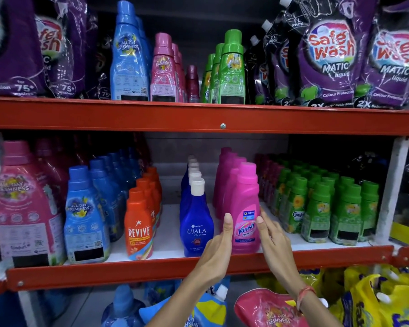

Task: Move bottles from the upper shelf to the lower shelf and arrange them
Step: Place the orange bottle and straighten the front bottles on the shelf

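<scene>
A pink Vanish bottle (244, 208) stands at the front of a pink row on the lower shelf (175, 267). My left hand (219, 249) is flat against its left side, fingers straight. To its right, my right hand (270, 239) has its fingertips at the bottle's right edge, fingers spread. Neither hand wraps around the bottle. On the upper shelf (198, 116) stand a tall blue bottle (129, 55), pink bottles (163, 69), a small maroon bottle (192, 83) and green bottles (230, 69).
On the lower shelf are rows of blue Ujala bottles (195, 223), orange Revive bottles (138, 225), blue (85, 213) and large pink (25, 204) softener bottles, and green Comfort bottles (316, 208). Purple Safe Wash pouches (333, 50) flank the upper bottles. Refill pouches (267, 310) lie below.
</scene>
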A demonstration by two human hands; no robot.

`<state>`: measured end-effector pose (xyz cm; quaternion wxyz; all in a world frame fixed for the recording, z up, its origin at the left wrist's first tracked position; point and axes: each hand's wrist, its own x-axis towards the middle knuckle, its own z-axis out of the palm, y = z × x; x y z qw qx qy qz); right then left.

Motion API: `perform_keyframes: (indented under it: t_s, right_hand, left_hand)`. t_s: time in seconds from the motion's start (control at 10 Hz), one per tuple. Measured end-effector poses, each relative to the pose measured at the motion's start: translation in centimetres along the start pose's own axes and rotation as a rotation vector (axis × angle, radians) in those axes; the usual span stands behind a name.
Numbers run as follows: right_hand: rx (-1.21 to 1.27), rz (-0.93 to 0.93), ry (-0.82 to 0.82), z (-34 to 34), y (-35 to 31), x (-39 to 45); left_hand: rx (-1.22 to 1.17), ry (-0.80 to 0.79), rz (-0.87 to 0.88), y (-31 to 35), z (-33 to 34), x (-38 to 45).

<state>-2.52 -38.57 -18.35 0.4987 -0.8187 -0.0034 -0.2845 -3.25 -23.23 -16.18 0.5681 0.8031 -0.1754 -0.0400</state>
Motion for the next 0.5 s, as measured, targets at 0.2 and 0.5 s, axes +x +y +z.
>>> perform_keyframes:
  t_s: [0.2, 0.5]
  right_hand:
    - [-0.009, 0.009, -0.007, -0.2, 0.1, 0.0]
    - [0.005, -0.105, 0.080, -2.0, -2.8, 0.7]
  left_hand:
    - [0.093, 0.019, -0.080, 0.4, 0.3, -0.3]
    - [0.179, 0.280, 0.379, 2.6, -2.0, -1.5]
